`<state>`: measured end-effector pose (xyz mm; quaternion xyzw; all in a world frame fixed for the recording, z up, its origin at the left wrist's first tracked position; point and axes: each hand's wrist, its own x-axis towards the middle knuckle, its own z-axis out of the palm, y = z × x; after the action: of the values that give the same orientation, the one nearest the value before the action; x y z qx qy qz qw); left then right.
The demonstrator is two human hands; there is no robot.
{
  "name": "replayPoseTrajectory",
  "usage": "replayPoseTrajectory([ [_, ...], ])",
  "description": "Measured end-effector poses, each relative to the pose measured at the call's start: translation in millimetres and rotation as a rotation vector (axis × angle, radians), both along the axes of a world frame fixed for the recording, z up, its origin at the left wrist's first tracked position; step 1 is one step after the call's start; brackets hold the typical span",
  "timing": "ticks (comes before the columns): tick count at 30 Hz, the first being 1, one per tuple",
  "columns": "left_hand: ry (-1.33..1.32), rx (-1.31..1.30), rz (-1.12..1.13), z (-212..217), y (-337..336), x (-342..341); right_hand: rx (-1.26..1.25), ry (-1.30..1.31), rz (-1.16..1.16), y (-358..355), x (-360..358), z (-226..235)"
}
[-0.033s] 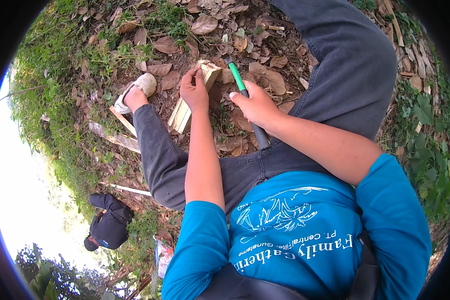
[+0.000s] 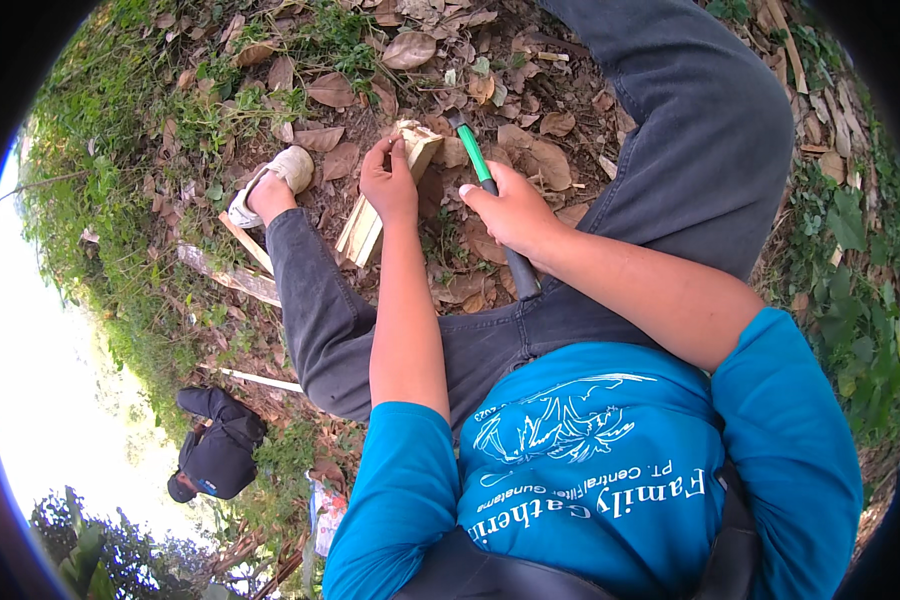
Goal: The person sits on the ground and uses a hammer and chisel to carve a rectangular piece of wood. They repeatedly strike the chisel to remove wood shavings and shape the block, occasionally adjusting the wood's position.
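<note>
My right hand (image 2: 510, 208) is wrapped round the black grip of a hammer (image 2: 472, 150) with a green shaft. Its small dark head lies over the leaves, just right of a pale block of wood (image 2: 362, 230), and the grip's butt end comes back to my lap. At the far end of that wooden block my left hand (image 2: 390, 183) is closed, thumb and fingers pinched together. Whatever sits in the pinch is too small to make out. The block lies slanting on the ground between my legs, partly covered by my left hand and wrist.
Brown dry leaves (image 2: 545, 160) litter the ground. Left of my bent leg lie a weathered board (image 2: 230, 275) and a thin pale stick (image 2: 260, 380). A person in dark clothes (image 2: 220, 445) is at the lower left, near a plastic bag (image 2: 325, 515). Green plants grow along both sides.
</note>
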<state>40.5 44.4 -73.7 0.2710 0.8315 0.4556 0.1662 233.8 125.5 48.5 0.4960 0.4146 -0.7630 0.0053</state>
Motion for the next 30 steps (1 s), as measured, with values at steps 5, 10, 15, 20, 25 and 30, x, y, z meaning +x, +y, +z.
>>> replayPoseTrajectory([
  [5, -0.019, 0.034, 0.005, -4.2, -1.9, 0.1, 0.002, 0.011, 0.011, -1.1, 0.0, -3.6],
  [10, 0.036, 0.042, -0.019, -4.0, -1.5, 1.5, 0.006, -0.009, 0.010, 0.3, -1.1, -0.7],
  [15, 0.062, 0.040, -0.027, -4.1, -0.8, 2.0, 0.004, -0.012, 0.026, -0.9, 0.9, -8.2],
  [20, 0.140, 0.003, -0.060, -1.9, -4.5, -2.3, -0.066, 0.036, 0.108, 0.5, 3.0, -17.4],
  [25, 0.156, 0.048, -0.087, 16.6, 1.1, 6.6, -0.050, 0.086, 0.162, -3.7, 3.7, -11.1],
  [30, 0.167, 0.100, -0.041, 12.1, 3.2, 6.6, 0.381, 0.220, 0.170, -13.8, 11.6, -18.0],
])
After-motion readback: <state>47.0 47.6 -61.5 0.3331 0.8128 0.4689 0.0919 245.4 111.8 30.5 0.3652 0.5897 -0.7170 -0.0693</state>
